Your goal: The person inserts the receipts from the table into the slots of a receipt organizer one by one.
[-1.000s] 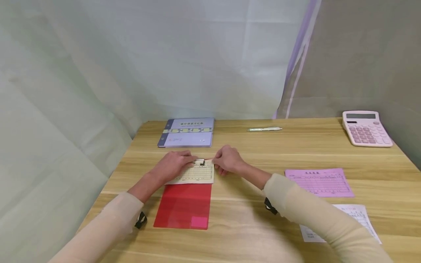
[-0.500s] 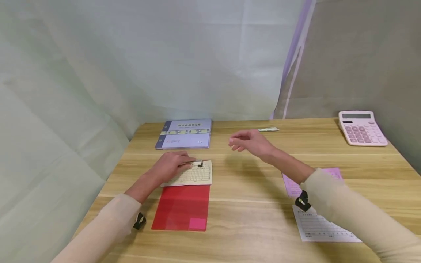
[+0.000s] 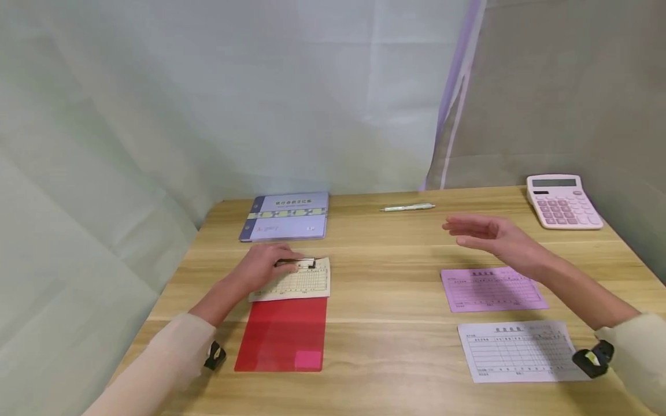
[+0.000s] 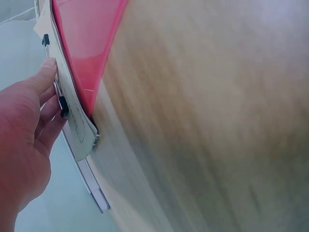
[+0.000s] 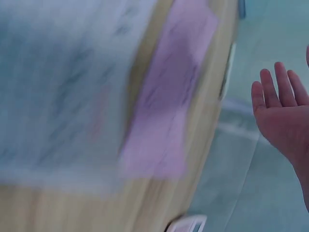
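Note:
My left hand [image 3: 262,267] is at the top of a red see-through clipboard [image 3: 286,335], its thumb and fingers pinching the metal clip with black ends [image 4: 63,106]. A cream printed form [image 3: 302,282] lies under that clip, over the board's upper part. Beyond my thumb, part of the clip is hidden by the hand in the head view. My right hand [image 3: 499,240] is in the air with its fingers extended and holds nothing. Nearest beneath it lies a pink printed form [image 3: 484,292], and closer to me a white printed form [image 3: 512,352].
A blue-grey account book [image 3: 288,216] lies at the back left of the wooden table [image 3: 385,346]. Right of it is a white pen [image 3: 407,207]. A pink calculator [image 3: 564,202] sits at the back right. Pale curtains [image 3: 291,98] hang behind the table.
My right hand has left the clipboard's top right corner and swung right to above the pink form, its fingers straightening. My left hand has stayed at the clip.

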Tool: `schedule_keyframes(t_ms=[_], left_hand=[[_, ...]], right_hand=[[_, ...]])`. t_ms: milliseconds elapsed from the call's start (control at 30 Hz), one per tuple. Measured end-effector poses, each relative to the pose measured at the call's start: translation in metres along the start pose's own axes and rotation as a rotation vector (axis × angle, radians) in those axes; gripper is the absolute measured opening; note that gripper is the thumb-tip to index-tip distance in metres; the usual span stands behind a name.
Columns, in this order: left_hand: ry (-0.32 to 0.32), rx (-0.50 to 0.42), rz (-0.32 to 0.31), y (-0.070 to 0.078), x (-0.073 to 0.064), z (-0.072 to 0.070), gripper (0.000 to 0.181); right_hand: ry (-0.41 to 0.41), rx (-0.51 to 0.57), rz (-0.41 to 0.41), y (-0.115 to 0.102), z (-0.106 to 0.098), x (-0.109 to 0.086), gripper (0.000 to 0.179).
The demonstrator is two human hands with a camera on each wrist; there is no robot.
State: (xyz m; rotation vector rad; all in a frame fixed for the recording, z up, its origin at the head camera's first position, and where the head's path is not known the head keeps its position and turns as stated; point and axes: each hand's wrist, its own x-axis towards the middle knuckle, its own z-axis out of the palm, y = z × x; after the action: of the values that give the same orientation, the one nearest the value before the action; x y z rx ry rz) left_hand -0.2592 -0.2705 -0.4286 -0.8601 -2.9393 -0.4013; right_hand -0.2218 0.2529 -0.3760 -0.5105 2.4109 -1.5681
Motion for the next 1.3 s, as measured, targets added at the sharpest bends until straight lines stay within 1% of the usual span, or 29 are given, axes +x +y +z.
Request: schedule_keyframes(t_ms=[133,267,400,500,667,767,900,1067,1167,1300], left_hand=[[0.002,-0.029,-0.023,-0.001,-0.001,0.002,0.034],[0.01,-0.053,-0.03,-0.001,-0.002,0.003,0.034],[0.007,-0.064,-0.042,-0.001,-0.002,0.002,0.035],[0.004,-0.063,-0.052,-0.001,-0.001,0.002,0.035],[-0.001,-0.047,-0.058,-0.001,0.0,0.001,0.035],[-0.006,-0.044,-0.066,-0.001,0.0,0.002,0.036],[-0.012,-0.049,-0.078,-0.001,0.001,0.001,0.036],[-0.008,-0.051,-0.073,0.001,0.001,0.0,0.037],[-0.003,-0.049,-0.074,0.002,0.0,-0.001,0.037],[0.001,-0.051,-0.068,0.001,0.0,0.0,0.037]], right_hand=[[0.01,-0.044,-0.016,0.02,-0.021,-0.025,0.056],[0.036,-0.163,-0.037,0.039,-0.037,-0.044,0.058],[0.081,-0.302,-0.069,0.054,-0.05,-0.058,0.058],[0.115,-0.347,-0.057,0.064,-0.056,-0.065,0.053],[0.153,-0.353,-0.022,0.074,-0.059,-0.072,0.044],[0.162,-0.39,-0.017,0.077,-0.058,-0.074,0.042],[0.161,-0.442,0.014,0.08,-0.056,-0.076,0.04],[0.175,-0.454,0.043,0.085,-0.055,-0.077,0.035],[0.196,-0.46,0.052,0.086,-0.054,-0.077,0.031],[0.237,-0.496,0.075,0.086,-0.053,-0.077,0.026]])
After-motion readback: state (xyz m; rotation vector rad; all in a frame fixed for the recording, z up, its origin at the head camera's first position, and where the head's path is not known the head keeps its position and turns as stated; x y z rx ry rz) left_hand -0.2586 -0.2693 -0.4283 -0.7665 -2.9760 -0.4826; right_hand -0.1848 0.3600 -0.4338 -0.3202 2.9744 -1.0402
